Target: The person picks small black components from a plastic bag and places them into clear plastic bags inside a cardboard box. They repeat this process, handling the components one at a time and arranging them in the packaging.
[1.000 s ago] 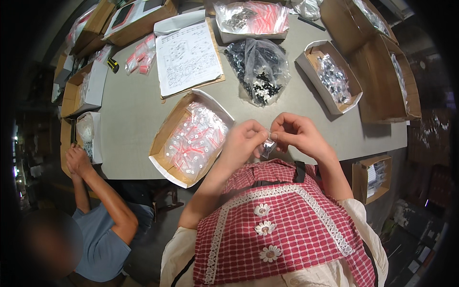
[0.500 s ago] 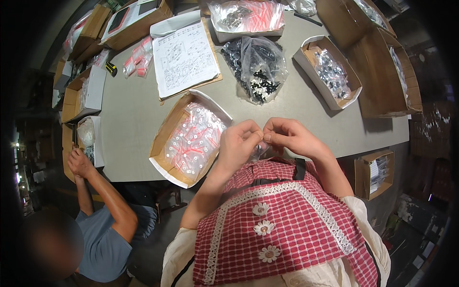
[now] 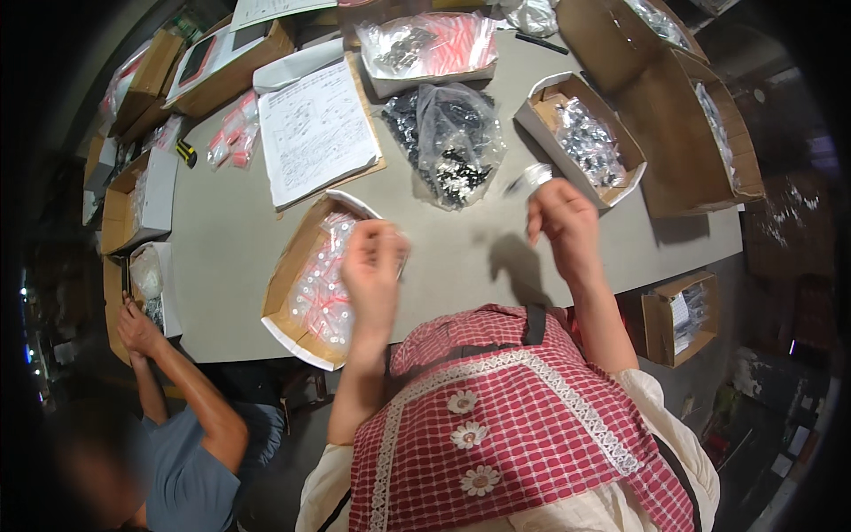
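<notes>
- A dropped bag is the risk we see on the right: the small clear bag point(image 3: 536, 174) shows over the grey tabletop point(image 3: 448, 270), just left of the right-hand carton point(image 3: 628, 188), and loosened fingers could let it fall there.
- A spill is possible too; we cannot see whether the bag's mouth is sealed, and an open one, tipped, could shed what looks like something dark inside.
- On the left, the red-striped zip bags point(image 3: 321, 293) lie loosely heaped in their open carton point(image 3: 294, 344), so a careless pinch could catch two at once or drag one over the rim.
- The larger plastic bag of black and white pieces point(image 3: 461, 177) lies on the far side, between our hands; a wide sweep could knock it and scatter them.
- Our right hand point(image 3: 565, 215) has its fingers curled, seemingly pinching the small clear bag at its near edge, though blur hides the exact contact.
- Our left hand point(image 3: 372, 257) is above the right side of the zip-bag carton, fingers bent in; blur keeps us from telling whether they hold anything or touch the rim.
</notes>
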`<state>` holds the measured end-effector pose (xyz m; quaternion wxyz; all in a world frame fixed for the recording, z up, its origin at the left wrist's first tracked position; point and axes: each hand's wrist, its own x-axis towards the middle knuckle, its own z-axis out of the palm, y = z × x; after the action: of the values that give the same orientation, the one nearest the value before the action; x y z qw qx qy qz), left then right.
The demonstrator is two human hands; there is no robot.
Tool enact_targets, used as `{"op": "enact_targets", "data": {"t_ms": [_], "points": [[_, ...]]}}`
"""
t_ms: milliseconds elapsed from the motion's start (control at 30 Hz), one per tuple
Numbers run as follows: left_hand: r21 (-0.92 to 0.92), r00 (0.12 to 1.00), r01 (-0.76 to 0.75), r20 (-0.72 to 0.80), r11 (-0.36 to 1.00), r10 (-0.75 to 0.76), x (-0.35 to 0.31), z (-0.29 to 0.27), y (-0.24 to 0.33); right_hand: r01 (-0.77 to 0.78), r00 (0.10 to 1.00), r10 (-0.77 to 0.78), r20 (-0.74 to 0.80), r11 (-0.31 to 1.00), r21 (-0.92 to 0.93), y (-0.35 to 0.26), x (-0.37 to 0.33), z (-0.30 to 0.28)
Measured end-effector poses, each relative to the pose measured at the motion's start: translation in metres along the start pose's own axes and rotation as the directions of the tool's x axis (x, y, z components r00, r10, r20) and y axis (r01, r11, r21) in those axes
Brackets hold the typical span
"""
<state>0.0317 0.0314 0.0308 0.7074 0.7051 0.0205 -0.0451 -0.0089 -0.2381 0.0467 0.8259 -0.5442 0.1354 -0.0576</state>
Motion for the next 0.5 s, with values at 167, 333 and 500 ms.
{"op": "enact_targets", "data": {"t_ms": [167, 333, 500], "points": [[0.835, 0.933, -0.254, 0.078, 0.488, 0.352, 0.023, -0.037, -0.019, 0.030, 0.981, -0.050, -0.188, 0.994, -0.106, -0.009, 0.005, -0.013], [0.861, 0.995, -0.060, 0.095, 0.506, -0.044, 0.026, -0.046, -0.023, -0.121, 0.982, 0.141, 0.122, 0.980, -0.160, 0.013, -0.004, 0.010], [0.474, 0.995, 0.056, 0.047, 0.878, -0.089, 0.019, -0.053, -0.018, -0.123, 0.962, 0.178, 0.208, 0.959, -0.255, 0.021, 0.000, 0.026]]}}
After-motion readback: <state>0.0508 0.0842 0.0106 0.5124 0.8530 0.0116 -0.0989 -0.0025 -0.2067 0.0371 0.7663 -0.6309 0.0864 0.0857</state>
